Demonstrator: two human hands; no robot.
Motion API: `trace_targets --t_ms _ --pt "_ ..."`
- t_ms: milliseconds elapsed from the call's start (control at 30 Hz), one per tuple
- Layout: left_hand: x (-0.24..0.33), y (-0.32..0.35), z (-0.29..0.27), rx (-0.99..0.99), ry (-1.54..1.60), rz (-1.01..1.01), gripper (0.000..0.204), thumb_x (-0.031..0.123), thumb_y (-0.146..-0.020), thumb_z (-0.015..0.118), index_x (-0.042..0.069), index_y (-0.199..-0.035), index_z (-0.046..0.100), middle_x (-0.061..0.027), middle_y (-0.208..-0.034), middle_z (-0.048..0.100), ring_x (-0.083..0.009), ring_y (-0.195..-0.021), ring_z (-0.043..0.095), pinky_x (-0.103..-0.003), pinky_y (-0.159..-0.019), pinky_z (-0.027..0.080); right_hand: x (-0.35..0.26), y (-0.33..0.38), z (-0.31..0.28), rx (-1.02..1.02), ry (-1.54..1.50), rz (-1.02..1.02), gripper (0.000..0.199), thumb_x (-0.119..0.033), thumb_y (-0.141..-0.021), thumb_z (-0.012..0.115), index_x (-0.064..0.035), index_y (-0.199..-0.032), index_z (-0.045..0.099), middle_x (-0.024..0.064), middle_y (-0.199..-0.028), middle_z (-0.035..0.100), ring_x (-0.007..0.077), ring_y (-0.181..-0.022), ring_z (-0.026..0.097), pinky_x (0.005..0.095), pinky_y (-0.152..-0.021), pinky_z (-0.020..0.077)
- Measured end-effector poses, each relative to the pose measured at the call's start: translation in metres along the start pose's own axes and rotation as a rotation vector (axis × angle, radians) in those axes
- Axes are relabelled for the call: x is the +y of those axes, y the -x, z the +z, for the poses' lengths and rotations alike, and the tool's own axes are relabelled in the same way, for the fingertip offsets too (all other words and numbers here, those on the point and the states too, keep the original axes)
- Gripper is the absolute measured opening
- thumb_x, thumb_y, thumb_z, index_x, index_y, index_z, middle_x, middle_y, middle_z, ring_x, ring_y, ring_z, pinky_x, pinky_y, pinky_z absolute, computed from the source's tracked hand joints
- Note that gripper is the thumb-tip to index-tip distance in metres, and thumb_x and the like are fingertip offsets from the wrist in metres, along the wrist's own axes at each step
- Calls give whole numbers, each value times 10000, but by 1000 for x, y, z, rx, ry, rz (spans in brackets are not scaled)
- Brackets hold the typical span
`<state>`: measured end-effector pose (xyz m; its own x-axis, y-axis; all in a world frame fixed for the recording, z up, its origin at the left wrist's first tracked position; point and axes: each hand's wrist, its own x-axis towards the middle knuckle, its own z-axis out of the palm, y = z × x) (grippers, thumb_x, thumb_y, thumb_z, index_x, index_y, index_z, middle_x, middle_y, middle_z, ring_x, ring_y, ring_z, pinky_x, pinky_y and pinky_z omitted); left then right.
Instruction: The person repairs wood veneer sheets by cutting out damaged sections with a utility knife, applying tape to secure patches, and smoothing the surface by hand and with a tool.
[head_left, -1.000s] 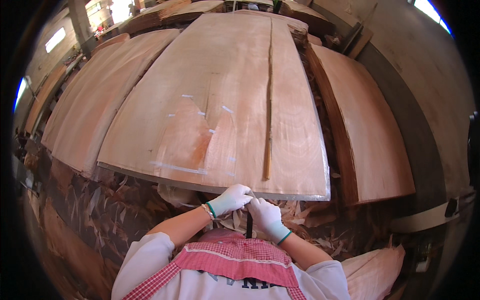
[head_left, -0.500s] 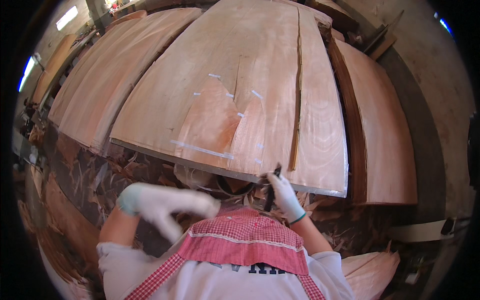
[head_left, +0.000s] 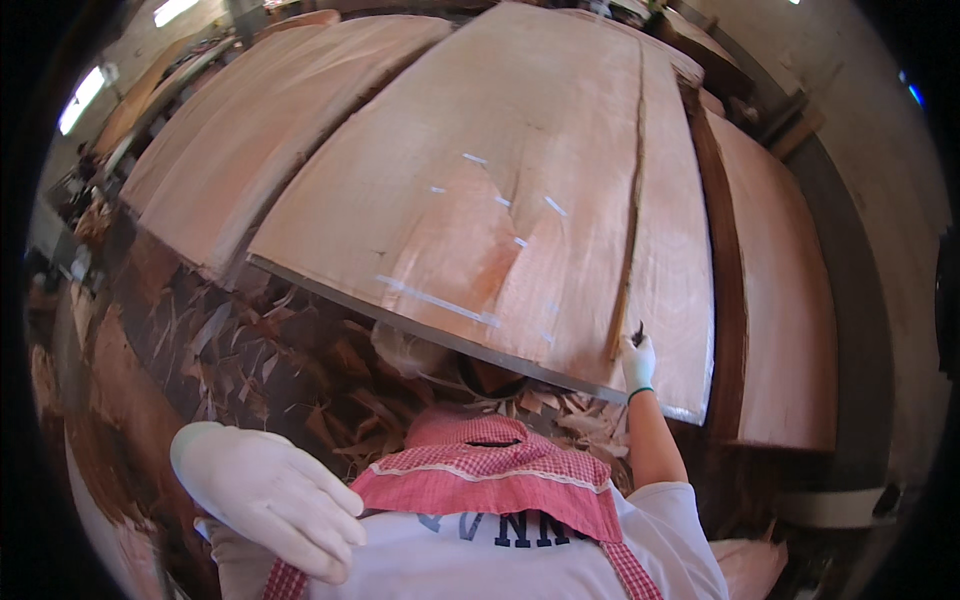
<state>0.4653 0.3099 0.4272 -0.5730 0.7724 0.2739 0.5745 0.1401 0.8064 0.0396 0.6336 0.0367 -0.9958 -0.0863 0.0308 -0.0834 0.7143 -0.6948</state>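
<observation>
My right hand (head_left: pixel 637 362), in a white glove with a green cuff, is closed around a slim black knife-like tool (head_left: pixel 639 334). Only its dark end shows above the fingers. This hand is over the near edge of a large wood veneer sheet (head_left: pixel 440 110), at the lower end of a long dark split (head_left: pixel 635 230). My left hand (head_left: pixel 265 495), gloved in white too, is in front of my chest at lower left, fingers stretched out and holding nothing. On the sheet, a redder veneer patch (head_left: pixel 445 245) is fixed with short tape pieces and a longer tape strip (head_left: pixel 437 300).
More veneer sheets lie in a stack at left (head_left: pixel 270 120) and another at right (head_left: pixel 785 300), divided from the middle one by dark gaps. Torn veneer scraps (head_left: pixel 330 400) litter the floor below the near edge. A wall (head_left: pixel 880 110) stands at far right.
My right hand has moved from beside the apron, out to the right and up onto the sheet's edge with the black tool. My left hand has drawn back toward my chest. The view has shifted.
</observation>
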Motion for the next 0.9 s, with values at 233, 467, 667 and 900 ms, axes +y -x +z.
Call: trace_targets --t_ms 233,467,667,900 --pt "13 -26 -20 -562 -66 -78 324 117 -997 391 -46 -1243 524 -192 -1262 533 -306 -1148 537 -424 -983 420 -5 0 9 -98 202 -86 364 -289 -763 730 -36 -959 556 169 -880 666 357 -847 653 450 -755 506" --pt "39 -71 -48 -463 -336 224 342 171 -1000 410 -25 -1259 519 -172 -1263 544 -276 -1156 533 -395 -986 416 -35 -15 6 -212 347 45 421 -324 -780 598 -19 -1067 550 256 -997 663 419 -963 634 475 -846 492" --pt "52 -95 -57 -478 -533 356 361 217 -1004 426 -7 -1273 514 -154 -1264 553 -249 -1163 530 -369 -988 413 -64 -22 23 -213 228 39 350 -319 -828 538 -13 -981 612 252 -968 667 402 -958 643 473 -831 495" --pt "27 -69 -67 -36 -704 441 386 271 -1007 446 14 -1289 509 -134 -1265 564 -218 -1171 526 -340 -991 409 -122 18 98 -212 -261 -26 280 -273 -809 577 -6 -889 607 210 -761 660 345 -709 661 428 -665 505"
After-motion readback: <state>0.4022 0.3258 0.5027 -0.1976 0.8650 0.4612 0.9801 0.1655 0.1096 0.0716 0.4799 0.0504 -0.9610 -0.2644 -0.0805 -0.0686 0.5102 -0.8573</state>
